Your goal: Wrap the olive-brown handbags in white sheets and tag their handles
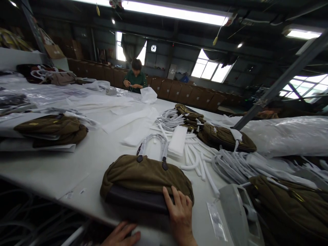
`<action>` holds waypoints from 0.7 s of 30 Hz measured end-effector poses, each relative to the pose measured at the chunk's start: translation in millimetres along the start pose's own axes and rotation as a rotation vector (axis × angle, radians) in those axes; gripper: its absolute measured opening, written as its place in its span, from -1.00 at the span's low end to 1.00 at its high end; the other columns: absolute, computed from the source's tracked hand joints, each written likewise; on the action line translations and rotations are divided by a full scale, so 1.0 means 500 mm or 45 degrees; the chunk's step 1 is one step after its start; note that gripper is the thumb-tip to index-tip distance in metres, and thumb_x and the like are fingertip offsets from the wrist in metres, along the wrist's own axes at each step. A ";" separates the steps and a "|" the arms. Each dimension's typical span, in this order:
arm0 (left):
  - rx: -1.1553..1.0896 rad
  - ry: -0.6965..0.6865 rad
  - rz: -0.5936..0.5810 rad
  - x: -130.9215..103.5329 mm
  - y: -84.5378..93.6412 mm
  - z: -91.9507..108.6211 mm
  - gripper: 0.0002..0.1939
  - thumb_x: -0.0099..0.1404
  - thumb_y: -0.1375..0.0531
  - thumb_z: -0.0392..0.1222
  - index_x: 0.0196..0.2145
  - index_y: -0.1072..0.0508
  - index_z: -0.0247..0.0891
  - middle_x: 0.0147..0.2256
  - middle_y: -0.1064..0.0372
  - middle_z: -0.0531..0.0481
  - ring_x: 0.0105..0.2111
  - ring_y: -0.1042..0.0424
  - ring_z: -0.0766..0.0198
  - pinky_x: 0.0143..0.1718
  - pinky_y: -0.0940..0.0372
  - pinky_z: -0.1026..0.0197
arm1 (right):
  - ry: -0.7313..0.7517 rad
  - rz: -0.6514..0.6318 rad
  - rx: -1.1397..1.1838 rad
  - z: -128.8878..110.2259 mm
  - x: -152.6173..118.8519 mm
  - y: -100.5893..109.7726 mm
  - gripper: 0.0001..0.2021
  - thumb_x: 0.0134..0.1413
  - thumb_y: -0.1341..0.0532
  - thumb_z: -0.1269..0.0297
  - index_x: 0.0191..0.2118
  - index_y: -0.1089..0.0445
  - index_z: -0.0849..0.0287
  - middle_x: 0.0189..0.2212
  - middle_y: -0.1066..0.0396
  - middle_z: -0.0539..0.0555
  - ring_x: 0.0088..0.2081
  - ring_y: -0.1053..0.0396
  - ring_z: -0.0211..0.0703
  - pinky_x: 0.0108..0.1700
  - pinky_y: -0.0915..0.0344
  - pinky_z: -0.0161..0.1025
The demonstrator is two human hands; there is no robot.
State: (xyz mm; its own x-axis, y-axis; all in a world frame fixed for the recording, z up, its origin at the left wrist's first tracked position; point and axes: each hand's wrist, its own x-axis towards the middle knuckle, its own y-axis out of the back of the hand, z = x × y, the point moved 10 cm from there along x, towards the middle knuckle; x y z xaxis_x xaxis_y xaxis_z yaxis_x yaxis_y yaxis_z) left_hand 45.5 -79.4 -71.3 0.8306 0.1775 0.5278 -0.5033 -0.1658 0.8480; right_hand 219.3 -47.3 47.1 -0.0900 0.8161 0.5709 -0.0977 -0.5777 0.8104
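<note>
An olive-brown handbag point(146, 177) with a dark base panel lies on the table in front of me, its wrapped handles point(164, 150) pointing away. My right hand point(179, 208) rests on the bag's near right side, fingers stretched and apart. At the table's near edge, below the bag, is my left hand point(121, 235). Its fingers are extended and apart beside something white and blurred point(147, 237); the lower part of the hand is cut off by the frame.
White foam tubes point(191, 153) and a white pad point(177, 140) lie behind the bag. More olive bags point(58, 130) sit left and right. A grey tape dispenser point(239, 212) stands at right near a slanted metal post point(269, 90). Across the table, a person point(135, 78) handles something small.
</note>
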 end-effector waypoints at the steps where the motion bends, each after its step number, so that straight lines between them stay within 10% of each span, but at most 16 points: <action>1: -0.007 0.004 0.013 0.002 0.005 0.004 -0.77 0.11 -0.34 -0.12 -0.22 -0.52 0.00 -0.14 -0.52 -0.06 -0.07 -0.44 -0.01 -0.09 -0.39 -0.03 | -0.024 -0.012 0.016 -0.004 0.009 -0.002 -0.51 0.14 -0.08 0.48 0.17 -0.28 -0.02 0.02 -0.37 0.18 -0.04 -0.28 0.03 -0.02 -0.11 0.01; 6: -0.143 -0.022 -0.037 0.049 0.140 -0.021 -0.81 0.26 -0.22 -0.11 -0.14 -0.47 -0.04 -0.04 -0.46 -0.06 -0.03 -0.39 0.11 0.04 -0.29 0.00 | 0.081 -0.208 0.210 -0.024 0.007 0.002 -0.32 -0.07 -0.31 0.15 0.22 -0.20 0.11 0.01 -0.36 0.19 -0.03 -0.26 0.10 -0.02 -0.14 -0.01; 10: -0.046 0.390 -0.164 0.120 0.255 -0.192 -0.32 0.18 -0.25 0.13 0.19 -0.23 -0.15 0.13 -0.27 -0.21 0.12 -0.20 -0.08 0.16 -0.08 -0.15 | 0.151 -0.386 0.347 0.017 0.017 0.033 -0.28 -0.11 -0.34 -0.06 0.17 -0.24 0.15 -0.04 -0.38 0.18 -0.03 -0.27 0.04 -0.01 -0.19 -0.07; 16: -0.011 0.408 -0.795 0.165 0.175 -0.290 -0.23 0.03 -0.32 0.22 0.11 -0.30 -0.22 -0.08 -0.36 -0.18 -0.10 -0.33 -0.05 -0.04 -0.21 -0.04 | 0.185 -0.466 0.303 0.025 0.028 0.019 -0.35 -0.15 -0.39 -0.01 0.07 -0.31 0.16 -0.12 -0.37 0.16 -0.11 -0.30 -0.01 -0.05 -0.22 -0.08; 21: -0.047 0.377 -0.862 0.177 0.138 -0.287 -0.29 -0.09 -0.39 0.19 -0.06 -0.36 -0.25 -0.18 -0.35 -0.15 -0.18 -0.34 -0.06 -0.17 -0.24 0.00 | 0.203 -0.470 0.249 0.002 0.023 -0.005 -0.34 -0.22 -0.41 0.04 0.04 -0.32 0.22 -0.18 -0.34 0.15 -0.16 -0.27 0.00 -0.10 -0.21 -0.08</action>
State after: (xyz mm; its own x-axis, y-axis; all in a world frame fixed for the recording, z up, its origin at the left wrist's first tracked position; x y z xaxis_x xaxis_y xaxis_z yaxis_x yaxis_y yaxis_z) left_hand 49.9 63.8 40.9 0.8657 0.4846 -0.1249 0.0845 0.1046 0.9909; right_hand 219.5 -36.7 51.8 -0.2374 0.9452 0.2240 0.0361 -0.2218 0.9744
